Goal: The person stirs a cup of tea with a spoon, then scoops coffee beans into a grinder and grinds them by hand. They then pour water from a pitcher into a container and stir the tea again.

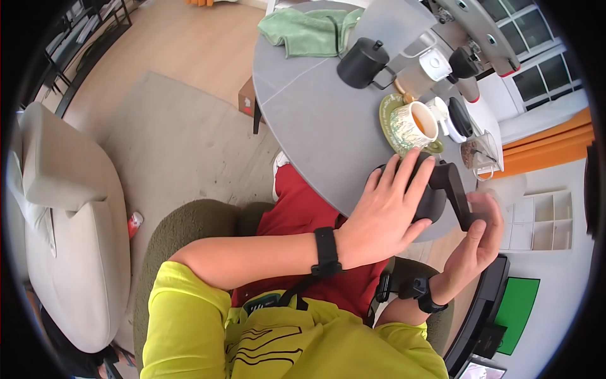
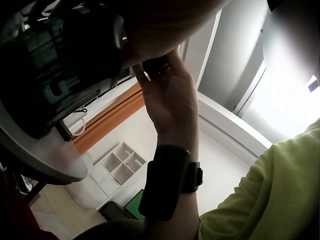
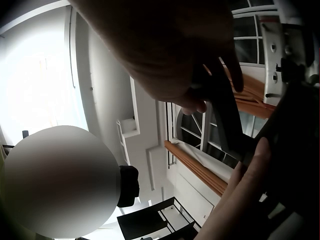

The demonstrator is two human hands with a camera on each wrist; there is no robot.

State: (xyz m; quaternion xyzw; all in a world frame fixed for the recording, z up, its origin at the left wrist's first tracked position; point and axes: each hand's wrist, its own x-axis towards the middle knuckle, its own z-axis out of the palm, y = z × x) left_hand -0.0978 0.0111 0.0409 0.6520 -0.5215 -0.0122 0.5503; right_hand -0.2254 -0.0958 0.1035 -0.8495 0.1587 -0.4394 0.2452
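Over the table's near right edge is a black hand coffee grinder (image 1: 432, 203). My left hand (image 1: 382, 211) grips its round body from the left, fingers spread across it and thumb by the lower side. The angular crank handle (image 1: 456, 192) sticks out to the right, and my right hand (image 1: 483, 237) holds its end. In the left wrist view, the right hand (image 2: 172, 102) has the dark knob between thumb and fingers. The crank arm (image 3: 227, 120) shows dark against the window in the right wrist view. Fingers cover part of the body.
Just beyond the grinder, a patterned cup (image 1: 413, 125) of amber drink stands on a green saucer (image 1: 387, 119). A black lidded pot (image 1: 362, 66), a green cloth (image 1: 303, 33) and a glass of brown beans (image 1: 470, 153) are on the grey table (image 1: 303, 110). A coffee machine (image 1: 483, 35) stands behind.
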